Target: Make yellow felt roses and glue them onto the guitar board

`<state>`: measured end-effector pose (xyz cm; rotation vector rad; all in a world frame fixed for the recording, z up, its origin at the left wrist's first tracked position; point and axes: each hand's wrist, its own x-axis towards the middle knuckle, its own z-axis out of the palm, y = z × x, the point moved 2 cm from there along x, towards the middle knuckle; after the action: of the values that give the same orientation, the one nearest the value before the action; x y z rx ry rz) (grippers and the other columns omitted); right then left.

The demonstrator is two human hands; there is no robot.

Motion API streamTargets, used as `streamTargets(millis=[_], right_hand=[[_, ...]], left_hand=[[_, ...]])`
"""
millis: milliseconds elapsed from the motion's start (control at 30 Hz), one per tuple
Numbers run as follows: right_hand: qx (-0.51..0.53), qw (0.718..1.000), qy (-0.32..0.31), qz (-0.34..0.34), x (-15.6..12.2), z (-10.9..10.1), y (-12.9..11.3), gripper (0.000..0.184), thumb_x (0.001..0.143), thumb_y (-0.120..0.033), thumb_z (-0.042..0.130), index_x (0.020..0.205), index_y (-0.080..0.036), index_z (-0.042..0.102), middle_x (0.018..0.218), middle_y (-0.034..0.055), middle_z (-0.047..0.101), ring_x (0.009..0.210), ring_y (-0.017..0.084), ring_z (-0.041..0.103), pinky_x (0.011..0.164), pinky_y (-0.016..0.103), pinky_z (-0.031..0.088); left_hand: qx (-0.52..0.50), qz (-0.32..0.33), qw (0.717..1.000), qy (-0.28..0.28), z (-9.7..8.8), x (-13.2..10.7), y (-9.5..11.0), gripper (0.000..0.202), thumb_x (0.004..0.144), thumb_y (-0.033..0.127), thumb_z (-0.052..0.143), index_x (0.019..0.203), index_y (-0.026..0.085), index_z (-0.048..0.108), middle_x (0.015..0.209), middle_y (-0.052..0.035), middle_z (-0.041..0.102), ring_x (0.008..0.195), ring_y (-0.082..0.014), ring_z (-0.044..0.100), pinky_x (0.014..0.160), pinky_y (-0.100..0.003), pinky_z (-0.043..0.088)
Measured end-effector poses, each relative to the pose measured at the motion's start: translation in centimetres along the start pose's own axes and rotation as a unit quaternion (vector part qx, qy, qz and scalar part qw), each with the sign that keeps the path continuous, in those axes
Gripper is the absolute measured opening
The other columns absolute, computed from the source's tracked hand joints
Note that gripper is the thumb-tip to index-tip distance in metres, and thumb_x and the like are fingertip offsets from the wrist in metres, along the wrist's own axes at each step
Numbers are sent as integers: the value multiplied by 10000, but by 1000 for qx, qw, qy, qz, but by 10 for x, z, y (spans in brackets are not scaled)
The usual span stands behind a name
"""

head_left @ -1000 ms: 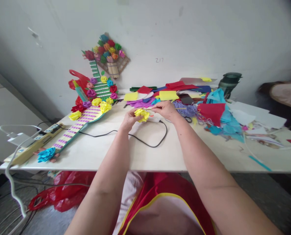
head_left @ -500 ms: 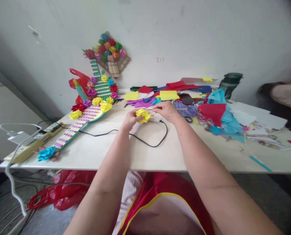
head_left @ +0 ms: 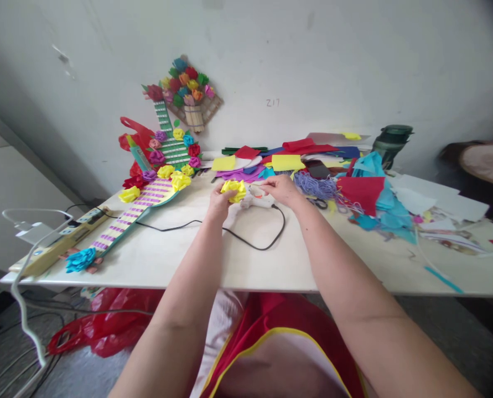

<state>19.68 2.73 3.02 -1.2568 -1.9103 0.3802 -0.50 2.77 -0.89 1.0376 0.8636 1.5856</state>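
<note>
Yellow paper flower (head_left: 233, 189), white glue gun (head_left: 252, 200), black cord (head_left: 246, 240), purple-and-yellow striped board (head_left: 134, 207).

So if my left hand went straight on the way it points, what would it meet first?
Beyond the yellow paper flower it holds, the left hand likely meets the purple paper scraps; depth is unclear.

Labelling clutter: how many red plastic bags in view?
2. One red plastic bag against the wall behind the flower crafts on the table; the other on the floor under the table. More may be hidden.
</note>
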Motion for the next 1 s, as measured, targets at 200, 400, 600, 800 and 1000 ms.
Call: streamTargets(millis=[200,400,600,800,1000], right_hand=[[29,999,3,-24,1,4,2,148,782,-244,656,721,-182,775,618,12,705,602,135,577,616,258,421],[31,999,-12,-30,0,6,-3,152,782,-232,659,683,-179,761,611,1,698,603,124,582,610,242,408],[21,999,-31,-23,-3,11,-8,161,789,-214,638,698,-165,761,630,8,699,605,129,582,607,252,396],[24,999,-35,-15,-1,11,-5,151,784,-215,643,711,-172,767,640,12,708,636,139,600,632,255,420],[30,999,-11,-17,1,0,2,157,793,-241,646,723,-185,775,635,6,715,616,132,592,650,257,436]], left_hand=[[-16,-3,1000,10,-3,2,0,590,413,278,818,965,184,632,799,-16,671,812,-216,680,720,-349,574],[-6,13,1000,5,-5,5,-3,581,458,301,776,1005,192,611,843,-29,653,851,-231,676,739,-365,568],[1,20,1000,20,-4,5,-5,585,453,276,748,1019,189,631,817,-18,644,785,-200,657,690,-313,533],[45,24,997,53,-5,5,-6,570,462,248,736,1023,185,660,775,4,637,668,-143,607,617,-253,472],[109,98,987,59,-2,4,0,493,481,246,743,963,179,664,826,-15,669,719,-157,619,667,-266,491]])
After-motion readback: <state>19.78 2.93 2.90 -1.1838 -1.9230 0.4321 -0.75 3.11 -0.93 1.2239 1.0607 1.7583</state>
